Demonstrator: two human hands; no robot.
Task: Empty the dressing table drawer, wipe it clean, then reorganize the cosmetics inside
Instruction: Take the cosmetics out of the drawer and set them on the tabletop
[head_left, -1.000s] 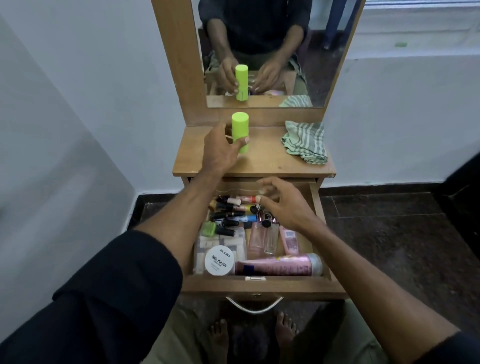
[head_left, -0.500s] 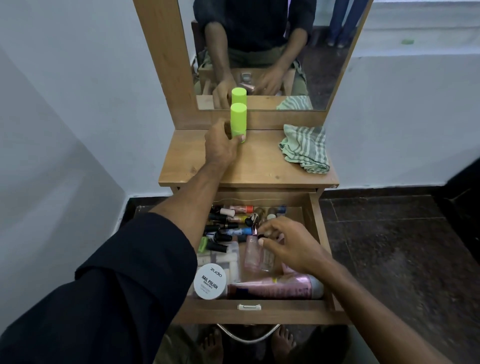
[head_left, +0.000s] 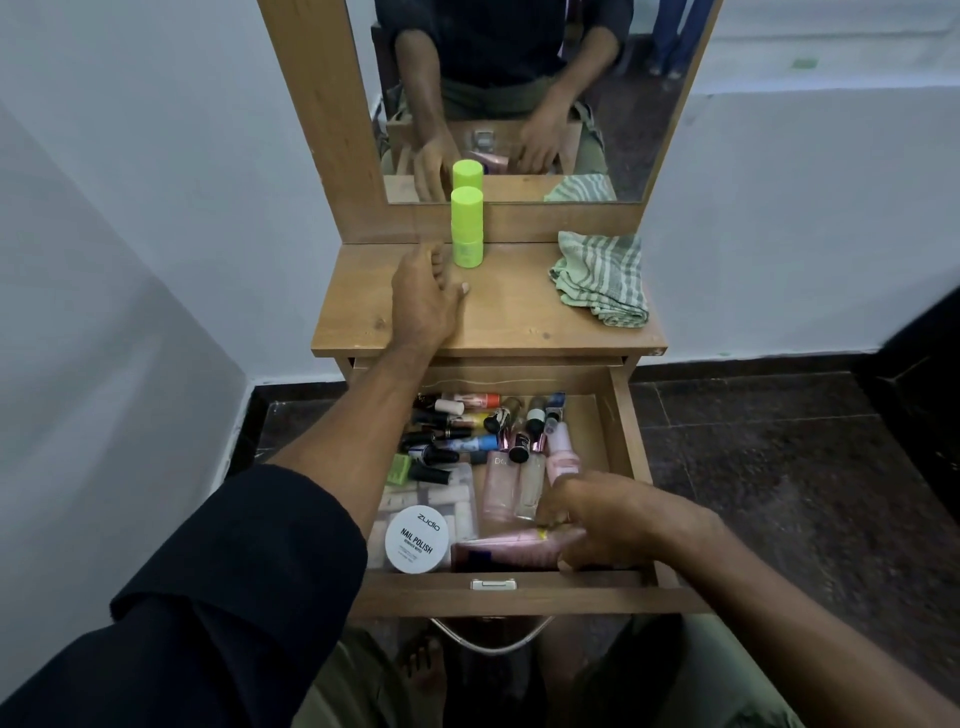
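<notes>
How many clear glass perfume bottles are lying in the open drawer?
2. The pink-tinted perfume bottle and the clearer perfume bottle lie side by side in the drawer, just beyond the right hand. Others may be hidden beneath that hand or the clutter.

Open wooden drawer (head_left: 621, 415) crammed with cosmetics (head_left: 457, 447), 1 lime-green tube (head_left: 466, 228) upright on tabletop (head_left: 509, 322) — striped cloth (head_left: 600, 275) crumpled beside

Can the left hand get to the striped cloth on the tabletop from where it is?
Probably yes. The left hand is open over the tabletop, holding nothing, and only bare wood lies between it and the striped cloth; the green bottle stands behind that path.
</notes>
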